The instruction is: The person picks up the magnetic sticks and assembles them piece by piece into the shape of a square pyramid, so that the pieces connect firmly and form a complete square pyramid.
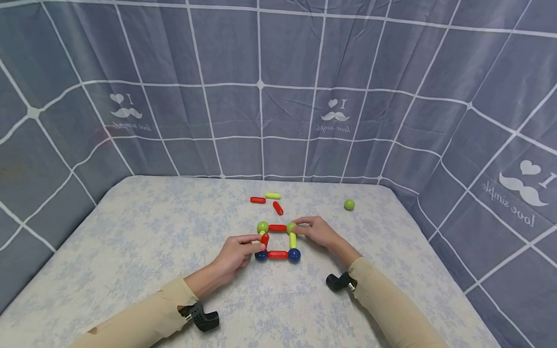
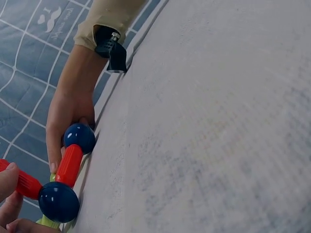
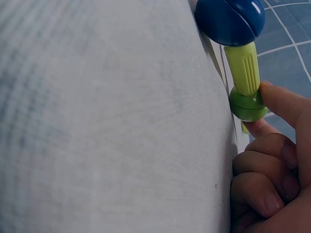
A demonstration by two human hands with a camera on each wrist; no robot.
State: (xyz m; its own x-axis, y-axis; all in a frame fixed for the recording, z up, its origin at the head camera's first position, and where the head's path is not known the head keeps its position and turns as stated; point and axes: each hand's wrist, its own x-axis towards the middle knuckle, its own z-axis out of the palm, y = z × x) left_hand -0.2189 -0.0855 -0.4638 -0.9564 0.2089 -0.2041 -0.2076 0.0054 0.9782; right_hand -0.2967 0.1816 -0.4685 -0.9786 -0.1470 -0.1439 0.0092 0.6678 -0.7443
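A square frame of balls and rods lies on the table. Its near corners are a left blue ball [image 1: 261,256] and a right blue ball [image 1: 294,255]; its far corners are two green balls. Red rods form the near side [image 1: 278,254] and far side [image 1: 277,228], yellow-green rods [image 1: 293,240] the other two. My left hand [image 1: 234,252] pinches another red rod [image 2: 28,185], slanting up, its lower end against the left blue ball. Between thumb and forefinger my right hand [image 1: 321,232] holds the far right green ball [image 3: 249,105], its other fingers curled in.
Beyond the frame lie two loose red rods, one to the left [image 1: 257,200] and one nearer [image 1: 278,208], beside a yellow-green rod [image 1: 273,195]. A loose green ball [image 1: 349,205] sits farther right. A grey checked curtain [image 1: 287,111] hangs behind the patterned tabletop [image 1: 143,232].
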